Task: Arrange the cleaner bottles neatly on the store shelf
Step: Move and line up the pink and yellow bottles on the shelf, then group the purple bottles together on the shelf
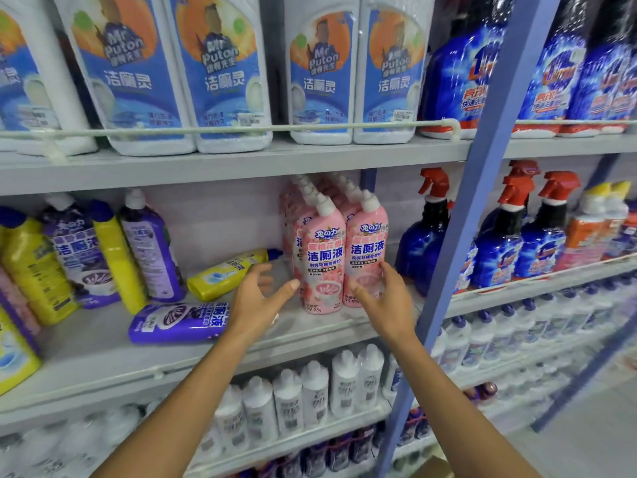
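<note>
Two rows of pink cleaner bottles (322, 257) stand upright on the middle grey shelf (103, 343). My left hand (260, 298) hovers open just left of the front pink bottle, fingers spread, holding nothing. On the right side of the second front pink bottle (367, 250), my right hand (382, 301) is open, its fingers touching or nearly touching the bottle's lower part. A yellow bottle (227, 276) lies on its side behind my left hand. In front of it a purple bottle (179, 322) also lies flat. Further left, purple bottles (151, 250) and yellow bottles (115, 257) lean unevenly.
A blue shelf upright (458, 257) stands just right of my right hand. Blue spray bottles with red triggers (427, 236) fill the shelf to the right. Large white-and-blue bottles (320, 74) sit on the shelf above; white bottles (317, 395) line the shelf below.
</note>
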`<state>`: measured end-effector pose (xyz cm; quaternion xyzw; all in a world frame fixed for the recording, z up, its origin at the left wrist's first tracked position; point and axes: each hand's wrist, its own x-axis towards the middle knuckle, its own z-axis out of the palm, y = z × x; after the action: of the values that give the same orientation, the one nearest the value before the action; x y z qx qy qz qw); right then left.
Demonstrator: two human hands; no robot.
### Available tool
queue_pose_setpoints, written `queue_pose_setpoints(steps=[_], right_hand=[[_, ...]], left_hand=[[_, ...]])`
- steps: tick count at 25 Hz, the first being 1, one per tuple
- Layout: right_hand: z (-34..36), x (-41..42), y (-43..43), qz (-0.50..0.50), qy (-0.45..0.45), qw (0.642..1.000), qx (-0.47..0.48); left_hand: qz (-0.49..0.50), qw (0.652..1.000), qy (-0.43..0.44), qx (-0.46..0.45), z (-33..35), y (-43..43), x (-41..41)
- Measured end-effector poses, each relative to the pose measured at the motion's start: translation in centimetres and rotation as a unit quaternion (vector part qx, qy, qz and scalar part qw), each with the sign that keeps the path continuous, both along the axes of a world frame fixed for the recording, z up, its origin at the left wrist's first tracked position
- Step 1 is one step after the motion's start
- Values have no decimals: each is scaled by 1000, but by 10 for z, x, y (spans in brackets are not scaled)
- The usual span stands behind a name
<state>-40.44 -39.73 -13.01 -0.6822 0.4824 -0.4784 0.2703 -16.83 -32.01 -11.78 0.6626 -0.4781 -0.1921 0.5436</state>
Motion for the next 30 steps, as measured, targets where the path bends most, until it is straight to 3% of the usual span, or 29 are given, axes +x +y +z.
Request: queue_pose_setpoints(steps=[3, 8, 15, 19, 24, 27, 30], right_hand=[[-4, 26, 34, -14, 15, 1000, 12], [8, 100, 81, 73, 17, 996, 43], [28, 187, 61, 133, 15, 986, 103], [14, 219, 26, 111, -12, 979, 173], [-29, 256, -57, 84, 96, 973, 191], [-38, 273, -83, 81, 81, 969, 217], [-19, 285, -86, 69, 124, 959, 245]], left_hand=[[0, 1000, 5, 1, -5, 23, 37], [18, 999, 33, -2, -8, 61, 96], [28, 997, 59, -33, -13, 86, 144], [30, 999, 28, -13, -21, 82, 158], [30, 999, -22, 34, -25, 67, 157], [49, 995, -63, 60, -32, 56, 164], [-44, 982, -150, 107, -26, 55, 165]])
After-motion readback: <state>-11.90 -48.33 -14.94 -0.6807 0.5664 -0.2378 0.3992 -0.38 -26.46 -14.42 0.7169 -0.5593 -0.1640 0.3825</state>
